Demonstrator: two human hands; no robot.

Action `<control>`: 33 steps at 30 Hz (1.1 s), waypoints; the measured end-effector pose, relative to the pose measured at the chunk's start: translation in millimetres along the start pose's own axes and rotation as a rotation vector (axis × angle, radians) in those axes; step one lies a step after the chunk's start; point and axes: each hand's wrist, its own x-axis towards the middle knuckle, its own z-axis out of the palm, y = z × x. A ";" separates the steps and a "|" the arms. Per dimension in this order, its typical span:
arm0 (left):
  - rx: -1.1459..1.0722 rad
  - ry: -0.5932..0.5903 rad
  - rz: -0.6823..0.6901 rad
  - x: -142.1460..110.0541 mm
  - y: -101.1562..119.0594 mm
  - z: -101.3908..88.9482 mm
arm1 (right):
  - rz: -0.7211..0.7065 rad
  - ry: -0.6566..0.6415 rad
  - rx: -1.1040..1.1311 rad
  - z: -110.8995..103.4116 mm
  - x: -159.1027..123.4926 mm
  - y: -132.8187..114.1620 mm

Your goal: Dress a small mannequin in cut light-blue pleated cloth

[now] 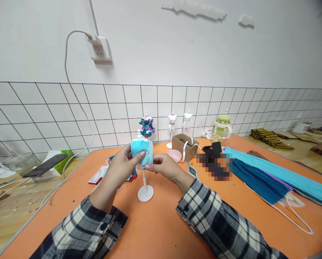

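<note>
The left hand (125, 160) is closed on a light blue cloth (141, 150) wrapped around a small white dress form (145, 193), its thumb pressing the front, while the right hand (166, 167) has its thumb and fingers at the cloth's lower right edge, though I cannot tell whether they pinch it. The form stands upright at the middle of the orange table (155, 226), with a flower-covered form (147, 127) behind it on the far side. To the right are a pink bowl (174, 155), a cardboard box (179, 144) and a dark blue fabric piece (260, 180).
</note>
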 end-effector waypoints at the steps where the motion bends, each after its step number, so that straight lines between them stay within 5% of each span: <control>1: 0.006 0.003 0.003 0.3 -0.9 -0.1 | -0.002 0.001 -0.015 0.6 -0.4 -0.5; 8: -0.066 -0.032 -0.002 2.4 -0.4 0.3 | -0.045 0.044 -0.311 -17.8 -10.1 -25.8; 15: -0.003 -0.154 0.061 0.2 -4.6 0.1 | -0.302 0.328 -0.312 -29.4 -13.1 -39.1; 19: 0.059 -0.238 0.139 -0.9 -5.4 0.2 | -0.425 0.281 -0.311 -24.1 -15.9 -41.9; 25: 0.078 -0.326 0.231 -5.8 -0.5 3.9 | -0.309 0.210 -0.044 -19.5 -16.3 -44.6; 33: 0.331 -0.069 0.208 -17.7 -1.0 25.1 | -0.307 0.266 -0.046 -14.1 -16.1 -43.6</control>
